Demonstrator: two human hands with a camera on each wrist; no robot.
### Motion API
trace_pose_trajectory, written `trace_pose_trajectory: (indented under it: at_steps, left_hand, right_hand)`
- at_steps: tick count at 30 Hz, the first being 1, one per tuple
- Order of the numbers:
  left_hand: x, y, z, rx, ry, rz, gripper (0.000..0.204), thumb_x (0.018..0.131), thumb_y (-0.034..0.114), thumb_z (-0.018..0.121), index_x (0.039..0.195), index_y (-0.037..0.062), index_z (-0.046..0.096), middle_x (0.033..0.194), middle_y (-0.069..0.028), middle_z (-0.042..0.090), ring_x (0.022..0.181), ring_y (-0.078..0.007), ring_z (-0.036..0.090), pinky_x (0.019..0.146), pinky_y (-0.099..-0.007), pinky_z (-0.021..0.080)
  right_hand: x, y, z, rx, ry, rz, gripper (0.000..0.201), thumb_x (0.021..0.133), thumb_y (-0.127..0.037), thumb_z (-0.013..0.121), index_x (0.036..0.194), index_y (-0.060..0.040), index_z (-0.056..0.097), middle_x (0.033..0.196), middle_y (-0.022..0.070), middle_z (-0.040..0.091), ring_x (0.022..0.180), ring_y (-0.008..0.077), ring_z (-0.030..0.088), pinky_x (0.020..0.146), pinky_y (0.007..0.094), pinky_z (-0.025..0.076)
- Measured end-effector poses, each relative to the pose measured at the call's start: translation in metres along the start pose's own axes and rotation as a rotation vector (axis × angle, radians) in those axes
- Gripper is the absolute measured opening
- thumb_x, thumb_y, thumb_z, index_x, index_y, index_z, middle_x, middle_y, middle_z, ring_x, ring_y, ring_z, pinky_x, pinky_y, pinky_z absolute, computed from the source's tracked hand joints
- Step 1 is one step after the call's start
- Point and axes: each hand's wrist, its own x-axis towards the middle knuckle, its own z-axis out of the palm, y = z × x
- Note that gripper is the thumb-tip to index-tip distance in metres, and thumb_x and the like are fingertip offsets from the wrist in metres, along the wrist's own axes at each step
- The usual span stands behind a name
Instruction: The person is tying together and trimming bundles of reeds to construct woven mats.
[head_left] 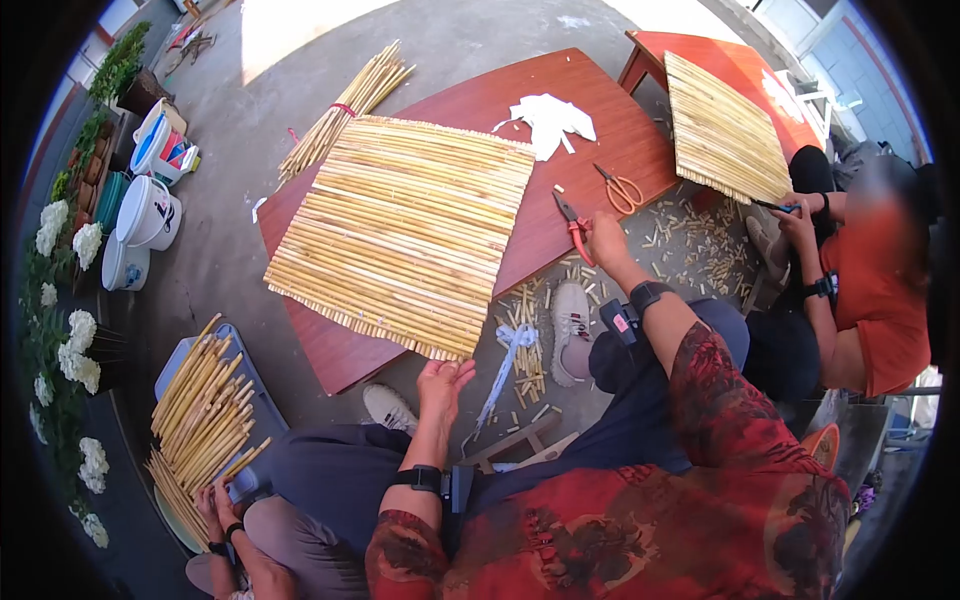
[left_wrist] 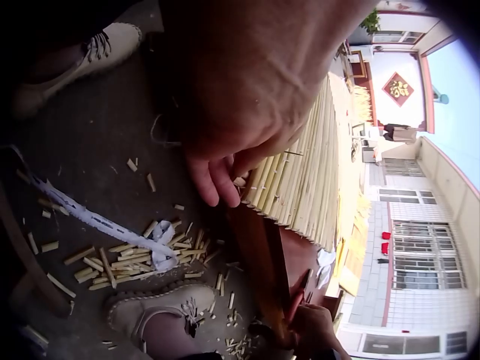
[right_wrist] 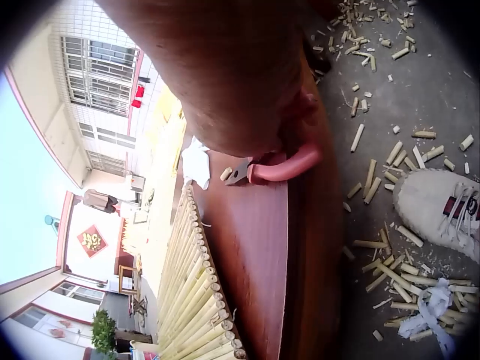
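A mat of straw-coloured reed stalks (head_left: 400,230) lies over the red-brown table (head_left: 340,370), its near corner jutting past the edge. At that corner my left hand (head_left: 438,388) pinches the stalk ends; in the left wrist view, the fingers of this hand (left_wrist: 240,135) curl at the mat's corner. My right hand (head_left: 607,242) grips red-handled pliers (head_left: 574,225) at the right side of the table, off the mat. In the right wrist view the pliers' metal nose (right_wrist: 238,174) points over the tabletop, near a short reed piece (right_wrist: 226,173).
Orange-handled scissors (head_left: 620,190) and a white cloth (head_left: 550,122) lie on the table. Cut reed bits (head_left: 690,240) litter the floor. A tied reed bundle (head_left: 345,110) is behind. At right another person (head_left: 880,290) works on a second mat (head_left: 725,125); at lower left, other hands (head_left: 215,505) hold reeds.
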Motion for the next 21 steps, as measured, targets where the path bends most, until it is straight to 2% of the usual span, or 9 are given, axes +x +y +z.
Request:
trace_pose_trajectory:
  at_steps: [2, 5, 8, 10, 11, 13, 14, 16, 21]
  left_hand:
    - [-0.001, 0.001, -0.002, -0.009, -0.003, -0.009, 0.021, 0.084, 0.001, 0.042, 0.103, -0.0063, 0.046, 0.095, -0.0165, 0.055, 0.089, -0.0297, 0.058, 0.076, -0.0387, 0.05]
    - [-0.002, 0.003, 0.0, 0.052, -0.011, -0.029, 0.023, 0.084, 0.003, 0.042, 0.105, -0.0064, 0.046, 0.097, -0.0177, 0.055, 0.091, -0.0309, 0.057, 0.074, -0.0383, 0.05]
    - [-0.017, 0.008, 0.009, 0.231, 0.056, -0.088, 0.025, 0.085, 0.007, 0.042, 0.107, -0.0064, 0.045, 0.101, -0.0186, 0.054, 0.091, -0.0316, 0.057, 0.07, -0.0381, 0.051]
    - [-0.024, 0.008, 0.01, 0.394, -0.072, -0.278, 0.028, 0.086, 0.011, 0.043, 0.109, -0.0058, 0.043, 0.102, -0.0183, 0.054, 0.091, -0.0304, 0.057, 0.069, -0.0379, 0.05]
    - [-0.031, 0.008, 0.012, 0.392, -0.069, -0.27, 0.028, 0.086, 0.011, 0.043, 0.109, -0.0058, 0.043, 0.102, -0.0183, 0.054, 0.091, -0.0304, 0.057, 0.069, -0.0379, 0.05]
    - [-0.046, 0.01, 0.017, 0.416, -0.284, -0.219, 0.032, 0.087, 0.016, 0.044, 0.113, -0.0038, 0.042, 0.106, -0.0182, 0.054, 0.092, -0.0285, 0.057, 0.071, -0.0371, 0.05]
    - [-0.05, 0.01, 0.019, 0.423, -0.285, -0.213, 0.032, 0.087, 0.016, 0.044, 0.113, -0.0038, 0.042, 0.106, -0.0182, 0.054, 0.092, -0.0285, 0.057, 0.071, -0.0371, 0.05]
    - [-0.057, 0.011, 0.023, 0.282, -0.405, -0.179, 0.036, 0.087, 0.02, 0.048, 0.115, -0.0016, 0.042, 0.108, -0.0177, 0.053, 0.095, -0.027, 0.056, 0.075, -0.036, 0.049]
    - [-0.064, 0.005, 0.032, 0.109, -0.491, -0.207, 0.035, 0.086, 0.02, 0.05, 0.115, 0.0004, 0.044, 0.109, -0.0149, 0.054, 0.1, -0.0259, 0.053, 0.078, -0.0358, 0.047]
  right_hand:
    - [0.003, 0.01, 0.011, 0.273, 0.006, 0.016, 0.009, 0.073, -0.006, 0.056, 0.079, 0.0005, 0.052, 0.08, 0.0166, 0.058, 0.073, 0.0285, 0.058, 0.067, 0.0345, 0.045]
    - [-0.006, -0.007, 0.001, 0.354, 0.092, -0.041, 0.011, 0.072, -0.005, 0.058, 0.078, 0.0015, 0.052, 0.073, 0.0124, 0.059, 0.066, 0.0215, 0.057, 0.063, 0.03, 0.045]
    - [-0.028, -0.033, -0.023, 0.567, -0.038, -0.103, 0.013, 0.069, -0.005, 0.059, 0.077, 0.0012, 0.052, 0.076, 0.0155, 0.059, 0.072, 0.0263, 0.058, 0.066, 0.0338, 0.045]
    - [-0.064, -0.065, -0.054, 0.596, -0.141, -0.117, 0.014, 0.071, -0.007, 0.06, 0.078, 0.0014, 0.051, 0.075, 0.0137, 0.059, 0.071, 0.0221, 0.058, 0.065, 0.0308, 0.045]
    - [-0.079, -0.073, -0.059, 0.577, -0.2, -0.167, 0.015, 0.072, -0.008, 0.06, 0.078, 0.0014, 0.051, 0.077, 0.0142, 0.058, 0.071, 0.0222, 0.058, 0.064, 0.0305, 0.045]
    - [-0.109, -0.084, -0.058, 0.533, -0.333, -0.242, 0.016, 0.073, -0.01, 0.06, 0.079, 0.0016, 0.051, 0.079, 0.0158, 0.057, 0.073, 0.0244, 0.057, 0.065, 0.0315, 0.045]
    - [-0.123, -0.086, -0.057, 0.504, -0.402, -0.268, 0.017, 0.073, -0.011, 0.06, 0.08, 0.0017, 0.051, 0.08, 0.0167, 0.057, 0.075, 0.0264, 0.057, 0.067, 0.0326, 0.045]
    - [-0.15, -0.092, -0.05, 0.482, -0.438, -0.294, 0.017, 0.073, -0.011, 0.06, 0.081, 0.0015, 0.051, 0.082, 0.0177, 0.056, 0.078, 0.029, 0.056, 0.069, 0.0342, 0.044]
    - [-0.172, -0.09, -0.016, 0.428, -0.488, -0.337, 0.018, 0.072, -0.011, 0.059, 0.084, 0.0013, 0.053, 0.085, 0.0201, 0.055, 0.083, 0.035, 0.054, 0.073, 0.0382, 0.043]
